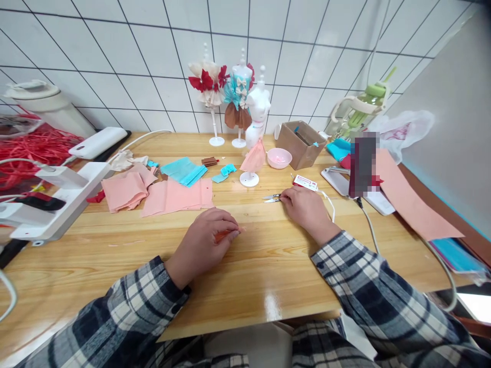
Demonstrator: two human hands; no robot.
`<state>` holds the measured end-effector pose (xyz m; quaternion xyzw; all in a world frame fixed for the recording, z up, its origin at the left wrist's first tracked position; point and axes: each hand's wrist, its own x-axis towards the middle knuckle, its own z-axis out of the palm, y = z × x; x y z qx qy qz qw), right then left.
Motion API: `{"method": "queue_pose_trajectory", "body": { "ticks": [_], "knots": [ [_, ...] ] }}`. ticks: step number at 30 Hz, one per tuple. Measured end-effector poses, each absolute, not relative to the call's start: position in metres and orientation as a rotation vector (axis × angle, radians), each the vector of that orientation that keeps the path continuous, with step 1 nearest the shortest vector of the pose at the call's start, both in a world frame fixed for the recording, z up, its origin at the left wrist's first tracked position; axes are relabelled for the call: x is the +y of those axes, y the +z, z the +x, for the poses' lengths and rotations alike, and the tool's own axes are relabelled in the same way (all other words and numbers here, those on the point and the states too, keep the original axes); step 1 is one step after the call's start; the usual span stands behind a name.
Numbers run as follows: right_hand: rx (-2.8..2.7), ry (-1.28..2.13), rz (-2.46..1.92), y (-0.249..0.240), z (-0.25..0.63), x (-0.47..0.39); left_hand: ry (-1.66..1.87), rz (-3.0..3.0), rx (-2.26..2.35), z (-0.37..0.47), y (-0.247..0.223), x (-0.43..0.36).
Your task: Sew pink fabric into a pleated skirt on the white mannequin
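Note:
My left hand [207,240] is closed in a pinch over the middle of the table. A small piece of pink paper [222,236] shows between its thumb and fingers, mostly hidden by them. Farther right, my right hand [307,210] rests low on the table, its fingers closed on a pair of thread snips [272,198]. The two blades point left and stand slightly apart; the handles are under my fingers. Beyond the hands stands a small white dress form [258,107] with a pink paper skirt [253,157] around its lower part.
Folded pink sheets [178,197] and blue sheets [184,170] lie at left, near a power strip [72,199]. Two dressed forms [210,84] stand by the tiled wall. A pink bowl [279,158], cardboard box [297,145], small white-and-red box [306,182] and phone stand [337,179] sit at right.

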<state>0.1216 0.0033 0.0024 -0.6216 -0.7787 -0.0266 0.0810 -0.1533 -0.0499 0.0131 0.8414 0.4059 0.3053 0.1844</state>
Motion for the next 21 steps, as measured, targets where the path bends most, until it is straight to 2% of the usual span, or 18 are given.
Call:
{"method": "queue_pose_trajectory", "body": {
  "ticks": [5,9,12,16,19,21],
  "knots": [
    [-2.158,0.022,-1.838,0.0,0.125,0.007,0.848,2.324,1.2,-0.152,0.013,-0.049],
    [-1.825,0.193,-1.47,0.005,0.106,-0.009,0.885,2.164,1.323,-0.147,0.013,-0.047],
    [-1.717,0.725,-1.25,0.01,0.076,-0.031,0.936,2.069,1.368,-0.145,0.013,-0.045],
    [-1.455,1.312,-1.168,0.012,0.051,-0.049,0.984,2.009,1.417,-0.145,0.013,-0.044],
    [-1.292,1.584,-1.128,0.01,0.046,-0.051,0.981,2.019,1.435,-0.144,0.012,-0.044],
    [-1.239,1.632,-1.157,0.009,0.043,-0.05,0.972,2.058,1.427,-0.143,0.011,-0.045]
  ]
}}
